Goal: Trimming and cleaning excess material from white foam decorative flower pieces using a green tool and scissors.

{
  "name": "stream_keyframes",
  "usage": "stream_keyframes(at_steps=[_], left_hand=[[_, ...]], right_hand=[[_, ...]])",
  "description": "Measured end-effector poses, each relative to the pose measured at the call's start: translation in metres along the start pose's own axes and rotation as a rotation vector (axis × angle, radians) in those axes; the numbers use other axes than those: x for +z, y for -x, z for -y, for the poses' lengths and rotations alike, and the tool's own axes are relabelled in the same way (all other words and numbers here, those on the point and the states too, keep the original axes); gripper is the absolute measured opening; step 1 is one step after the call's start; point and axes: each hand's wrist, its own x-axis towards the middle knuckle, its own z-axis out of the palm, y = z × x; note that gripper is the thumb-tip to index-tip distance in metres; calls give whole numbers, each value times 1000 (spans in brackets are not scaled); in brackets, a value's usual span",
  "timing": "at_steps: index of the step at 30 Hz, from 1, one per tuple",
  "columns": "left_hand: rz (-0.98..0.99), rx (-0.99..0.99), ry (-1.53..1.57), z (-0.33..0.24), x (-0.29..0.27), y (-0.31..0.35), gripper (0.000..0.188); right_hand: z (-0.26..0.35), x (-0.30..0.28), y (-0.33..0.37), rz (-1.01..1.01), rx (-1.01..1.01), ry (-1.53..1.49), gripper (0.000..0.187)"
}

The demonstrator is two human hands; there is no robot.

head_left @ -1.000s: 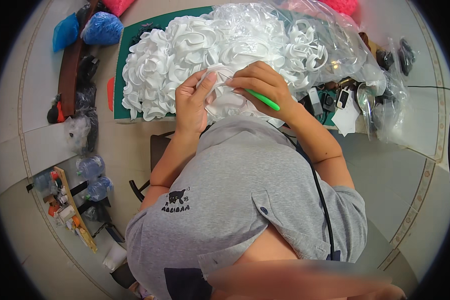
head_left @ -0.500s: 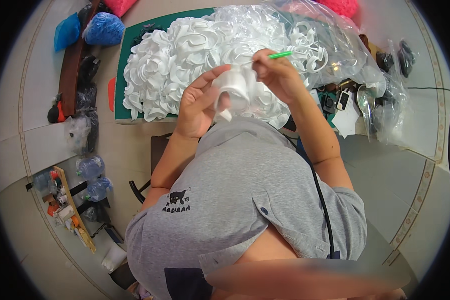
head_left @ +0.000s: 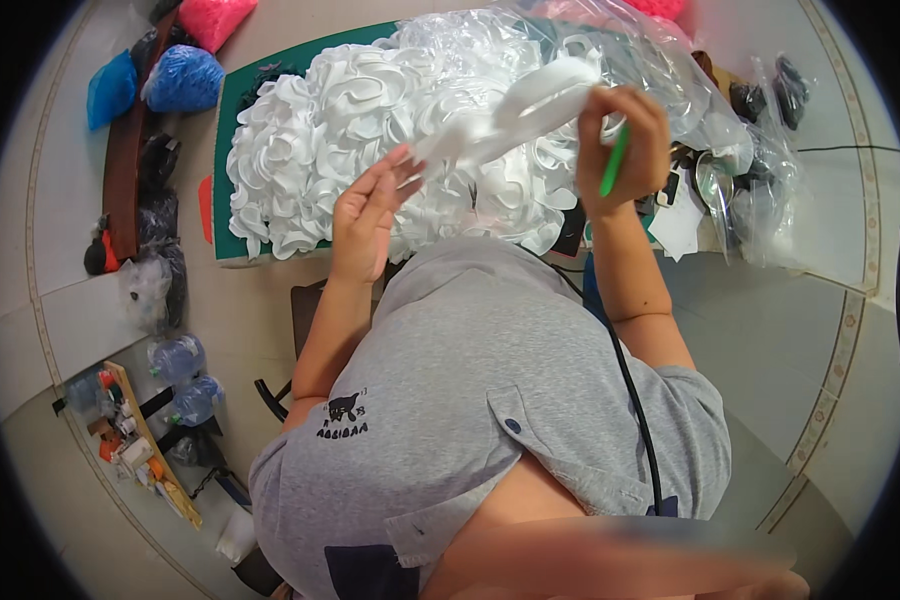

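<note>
A long white ribbon-like strip [head_left: 545, 105], blurred by motion, stretches between my two hands above the table. My right hand [head_left: 625, 145] is closed, higher up and to the right, around a slim green stick [head_left: 616, 162] shaped like a pen or tool handle; its tip is hidden. The strip's right end reaches the fingers of this hand. My left hand [head_left: 370, 215] has its fingers stretched out and apart, beside the strip's lower left end; whether they touch is smeared. Beneath both hands lies a large heap of curled white strips [head_left: 360, 110].
The heap covers much of a green-topped table [head_left: 222, 200]. Clear plastic sheeting [head_left: 660, 75] lies at the back right. Small scissors [head_left: 473, 195] rest on the heap near me. At the right edge are a white paper piece [head_left: 678, 225] and other clutter. A black cable [head_left: 635, 400] hangs over my shirt.
My hands have moved apart. The right one swung up and right with the green stick, which now points downward. The white loop between them has been drawn out into a longer strip.
</note>
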Motion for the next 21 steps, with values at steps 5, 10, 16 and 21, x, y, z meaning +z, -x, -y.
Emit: stream_keyframes(at_steps=[5, 10, 16, 21], left_hand=[[-252, 48, 15, 2, -36, -5, 34], [-453, 162, -157, -5, -77, -5, 36], [-336, 27, -625, -17, -83, -24, 32], [-33, 13, -659, -25, -48, -30, 32]], right_hand=[[-66, -21, -6, -326, 324, 20, 9], [-123, -41, 5, -182, 389, 193, 16], [-181, -45, 22, 24, 299, 325, 14], [-204, -40, 38, 164, 476, 346, 18]])
